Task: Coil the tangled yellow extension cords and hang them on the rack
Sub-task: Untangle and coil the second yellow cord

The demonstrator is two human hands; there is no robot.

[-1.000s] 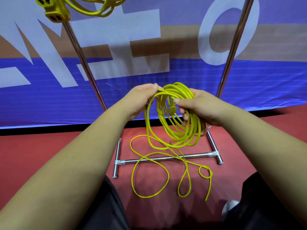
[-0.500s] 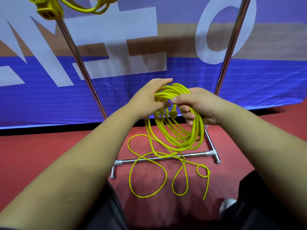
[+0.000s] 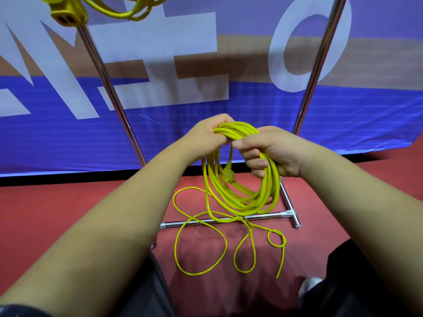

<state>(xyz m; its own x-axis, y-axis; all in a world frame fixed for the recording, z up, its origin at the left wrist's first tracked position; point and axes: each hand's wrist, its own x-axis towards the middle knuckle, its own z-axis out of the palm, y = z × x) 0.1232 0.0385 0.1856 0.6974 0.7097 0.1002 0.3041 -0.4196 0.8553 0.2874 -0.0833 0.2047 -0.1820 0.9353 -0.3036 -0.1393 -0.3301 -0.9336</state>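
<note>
Left hand (image 3: pixel 206 136) and right hand (image 3: pixel 274 149) clasped the coil (image 3: pixel 240 199) before the rack (image 3: pixel 229 221), fingers (image 3: pixel 254 156) curled; slack (image 3: pixel 226 244) wanted even, matching loops.

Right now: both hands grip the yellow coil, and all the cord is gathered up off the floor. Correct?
No. The left hand and right hand do grip the coil, but the head view shows loose loops lying on the floor.

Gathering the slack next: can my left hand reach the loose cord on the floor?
Probably, once it lets go: the left hand grips the coil, which the right hand also holds, and nothing blocks the loose cord below.
</note>
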